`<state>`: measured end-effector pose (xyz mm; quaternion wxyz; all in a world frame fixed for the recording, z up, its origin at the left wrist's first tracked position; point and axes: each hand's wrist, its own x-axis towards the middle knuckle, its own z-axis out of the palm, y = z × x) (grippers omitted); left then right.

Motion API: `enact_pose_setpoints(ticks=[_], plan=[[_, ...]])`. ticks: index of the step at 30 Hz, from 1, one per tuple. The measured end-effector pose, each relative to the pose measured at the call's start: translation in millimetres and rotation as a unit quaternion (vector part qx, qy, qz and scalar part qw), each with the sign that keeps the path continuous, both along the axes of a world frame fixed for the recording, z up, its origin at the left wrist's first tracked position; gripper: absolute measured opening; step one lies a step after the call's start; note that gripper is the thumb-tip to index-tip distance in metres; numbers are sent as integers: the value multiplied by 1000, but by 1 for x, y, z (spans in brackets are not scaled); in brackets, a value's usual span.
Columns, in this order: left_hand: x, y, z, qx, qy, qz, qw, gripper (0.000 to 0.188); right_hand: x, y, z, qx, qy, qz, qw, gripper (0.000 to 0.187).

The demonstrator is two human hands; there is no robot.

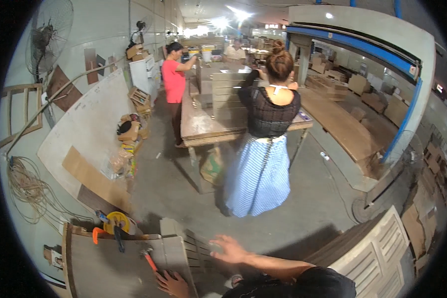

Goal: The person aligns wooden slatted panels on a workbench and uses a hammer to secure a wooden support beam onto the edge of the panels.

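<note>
My left hand (pixel 174 285) lies on a grey-brown wooden board (pixel 109 263) at the lower left, fingers spread. A hammer (pixel 149 260) with an orange-red handle rests on that board; its handle end meets my left fingertips, and I cannot tell if they touch it. My right hand (pixel 229 249) is stretched out to the left with its fingers apart, holding nothing. Below and beside it is a slatted wooden panel (pixel 198 253), which stands against the board's right side. Whether the right hand touches the panel is unclear.
An orange-and-black clamp (pixel 118 238) and a yellow bucket (pixel 118 222) are at the board's far edge. Stacked panelled doors (pixel 377 248) stand to my right. Ahead, a person in a blue skirt (pixel 263 169) and one in pink (pixel 174 82) work at a table (pixel 198 130).
</note>
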<state>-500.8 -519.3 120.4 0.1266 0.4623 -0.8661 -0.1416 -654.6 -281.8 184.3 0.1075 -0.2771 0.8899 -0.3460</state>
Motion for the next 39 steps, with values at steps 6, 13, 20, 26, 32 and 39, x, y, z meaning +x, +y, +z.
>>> enact_pose_setpoints(ticks=[6,13,20,26,32,39], plan=[[-21,8,26,-35,-51,-22,998,54,-94,-100,-144,-66,-298,-44,951,59],[-22,-9,12,73,-82,7,994,53,-124,-207,-230,-202,-427,-222,853,56],[-36,-15,-3,-4,-28,15,999,38,-137,-251,-321,-151,-527,-166,820,50],[-22,-21,-33,-63,63,-13,996,35,-155,-227,-276,-64,-601,-140,784,58],[-32,-28,-33,-76,59,-67,993,41,-177,-140,-223,-132,-625,-167,751,79],[-67,-22,1,-142,-18,-100,985,43,-152,-69,-287,-244,-686,-251,638,38]])
